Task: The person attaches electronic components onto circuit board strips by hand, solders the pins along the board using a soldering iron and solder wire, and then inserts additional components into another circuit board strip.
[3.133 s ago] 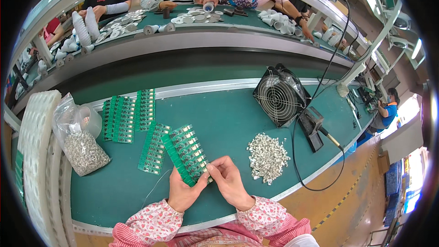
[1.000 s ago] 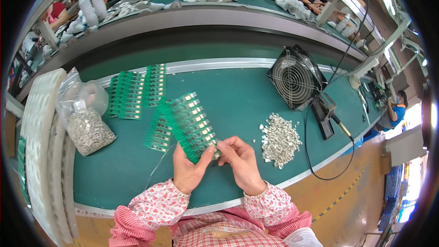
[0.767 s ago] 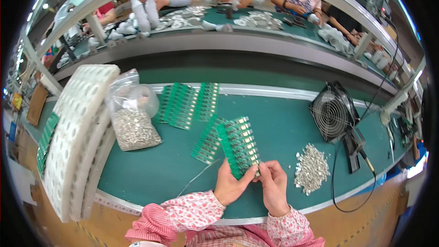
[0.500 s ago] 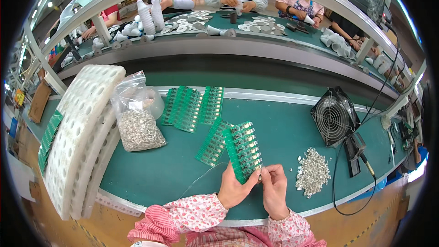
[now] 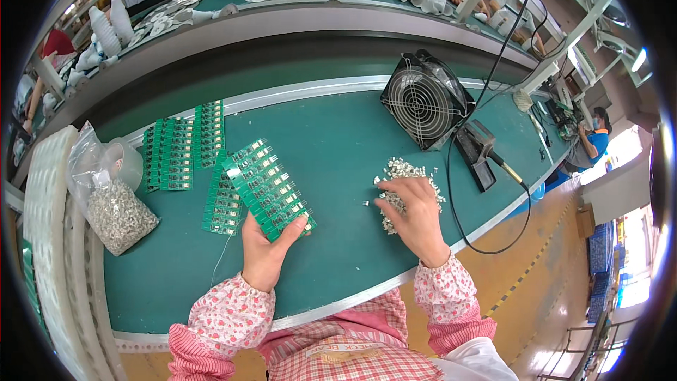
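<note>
My left hand point(image 5: 266, 250) grips the lower end of a green circuit board panel point(image 5: 264, 187), tilted above the table, with rows of small white parts and pins along its right edge. My right hand point(image 5: 415, 219) reaches over a pile of small white connectors point(image 5: 438, 197), its thumb and forefinger apart and nothing seen between them. One loose connector point(image 5: 367, 203) lies just left of the pile. More green panels point(image 5: 168, 154) lie flat at the left, and another panel point(image 5: 223, 204) is partly under the held one.
A clear bag of connectors point(image 5: 121, 219) leans by a white cup point(image 5: 127, 162) and stacked white foam trays point(image 5: 46, 240). A black fan point(image 5: 422, 102) stands behind the pile. A soldering iron point(image 5: 505, 168) rests in its stand, its cable looping over the table edge. People work across the bench.
My right hand has left the panel and moved right to the connector pile, its fingers parted. My left hand still holds the panel. The whole view has swung to the right.
</note>
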The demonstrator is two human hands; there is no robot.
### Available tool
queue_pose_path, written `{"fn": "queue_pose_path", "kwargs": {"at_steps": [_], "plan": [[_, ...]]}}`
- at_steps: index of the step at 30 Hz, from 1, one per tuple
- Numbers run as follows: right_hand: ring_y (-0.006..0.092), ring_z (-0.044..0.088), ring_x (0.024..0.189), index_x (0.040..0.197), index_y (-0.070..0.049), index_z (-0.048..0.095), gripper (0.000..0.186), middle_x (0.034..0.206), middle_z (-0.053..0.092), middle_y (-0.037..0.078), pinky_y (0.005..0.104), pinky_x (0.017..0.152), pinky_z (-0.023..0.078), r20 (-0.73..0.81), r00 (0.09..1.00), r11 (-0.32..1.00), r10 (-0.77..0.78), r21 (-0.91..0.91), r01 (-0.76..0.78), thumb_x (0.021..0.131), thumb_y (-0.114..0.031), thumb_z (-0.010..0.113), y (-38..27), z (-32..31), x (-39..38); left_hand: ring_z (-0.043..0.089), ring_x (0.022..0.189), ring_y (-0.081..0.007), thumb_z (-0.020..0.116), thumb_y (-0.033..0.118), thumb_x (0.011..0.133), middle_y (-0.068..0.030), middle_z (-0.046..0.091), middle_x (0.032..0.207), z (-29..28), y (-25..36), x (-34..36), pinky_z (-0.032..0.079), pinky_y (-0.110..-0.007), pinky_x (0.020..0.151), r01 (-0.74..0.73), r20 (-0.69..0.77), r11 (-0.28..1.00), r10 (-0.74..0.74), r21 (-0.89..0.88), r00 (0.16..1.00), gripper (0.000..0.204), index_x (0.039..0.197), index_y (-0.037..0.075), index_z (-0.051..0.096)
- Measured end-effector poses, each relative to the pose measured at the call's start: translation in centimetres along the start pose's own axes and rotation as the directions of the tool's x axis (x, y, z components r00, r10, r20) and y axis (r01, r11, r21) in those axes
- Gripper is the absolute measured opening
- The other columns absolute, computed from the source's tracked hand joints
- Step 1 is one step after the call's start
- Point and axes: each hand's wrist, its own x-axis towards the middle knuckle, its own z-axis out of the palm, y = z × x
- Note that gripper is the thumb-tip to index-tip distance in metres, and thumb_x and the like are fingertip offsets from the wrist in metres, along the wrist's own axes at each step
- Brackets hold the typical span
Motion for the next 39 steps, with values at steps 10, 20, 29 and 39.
{"fn": "queue_pose_path", "kwargs": {"at_steps": [10, 20, 29, 39], "plan": [[0.0197, 0.058, 0.075, 0.088, -0.005, 0.066, 0.013, 0.079, 0.061, 0.006, 0.0317, 0.068, 0.046, 0.013, 0.989, 0.96, 0.15, 0.236, -0.149, 0.075, -0.004, 0.07, -2.8, 1.7, -0.5, 0.061, 0.084, -0.0103, 0.068, -0.004, 0.079, -0.0032, 0.062, 0.096, -0.4, -0.1, -0.4, 0.05, -0.025, 0.076, -0.025, 0.014, 1.0, 0.025, 0.002, 1.0, 0.034, 0.109, 0.003, 0.053], [0.0133, 0.061, 0.09, 0.095, 0.002, 0.058, 0.011, 0.101, 0.064, 0.013, 0.0251, 0.075, 0.05, 0.567, 0.783, 0.064, 0.257, 0.798, -0.599, 0.088, -0.007, 0.061, -6.8, 3.4, 0.1, 0.06, 0.085, -0.0098, 0.068, -0.002, 0.08, -0.0035, 0.062, 0.096, -0.5, -0.1, -0.2, 0.05, -0.025, 0.075, -0.023, -0.013, 0.999, 0.022, -0.028, 1.0, 0.033, 0.109, 0.002, 0.052], [0.0111, 0.057, 0.081, 0.094, 0.001, 0.058, 0.014, 0.089, 0.06, 0.006, 0.0275, 0.07, 0.05, 0.675, 0.705, -0.088, 0.217, 0.733, -0.674, 0.09, -0.013, 0.06, -7.7, 4.5, 0.0, 0.06, 0.082, -0.0086, 0.067, -0.003, 0.08, -0.0026, 0.062, 0.093, -0.3, 0.1, -0.2, 0.049, -0.023, 0.073, -0.074, -0.049, 0.997, 0.074, 0.012, 0.996, 0.029, 0.105, 0.002, 0.053], [0.0125, 0.061, 0.082, 0.097, 0.001, 0.051, 0.015, 0.09, 0.062, 0.007, 0.0254, 0.074, 0.05, 0.549, 0.795, 0.083, 0.258, 0.807, -0.584, 0.092, -0.011, 0.058, -7.7, 5.7, -0.9, 0.061, 0.08, -0.0085, 0.068, -0.002, 0.08, -0.0037, 0.063, 0.093, -0.2, 0.0, -0.5, 0.051, -0.023, 0.07, -0.125, -0.018, 0.984, 0.129, 0.13, 0.992, 0.026, 0.102, 0.001, 0.054]]}}
